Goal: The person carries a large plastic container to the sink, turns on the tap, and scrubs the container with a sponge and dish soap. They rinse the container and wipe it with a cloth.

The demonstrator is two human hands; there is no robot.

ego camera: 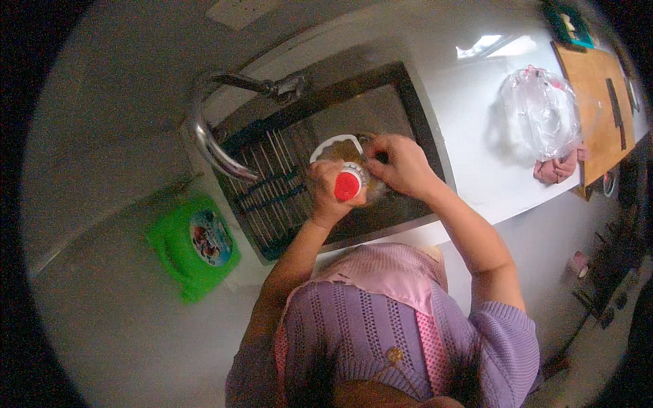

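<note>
My left hand (326,191) is closed around a container with a red cap (348,185) and a ridged white collar (359,173); the cap faces up toward me, and the container's body is mostly hidden below. Close beside the collar, my right hand (400,166) has its thumb and index finger bent together. Whether something thin is between those fingertips is too blurred to tell. Just beyond both hands, a white-rimmed dish (332,144) shows a brownish inside, partly covered by the hands. All of this is over the dark sink basin (380,109).
A rack of thin rods (265,178) spans the sink's left side, under a curved chrome faucet (209,137). Left stands a green jug (173,245). On the right counter are a clear plastic bag (541,115), a pink cloth (556,168) and a wooden board (594,107).
</note>
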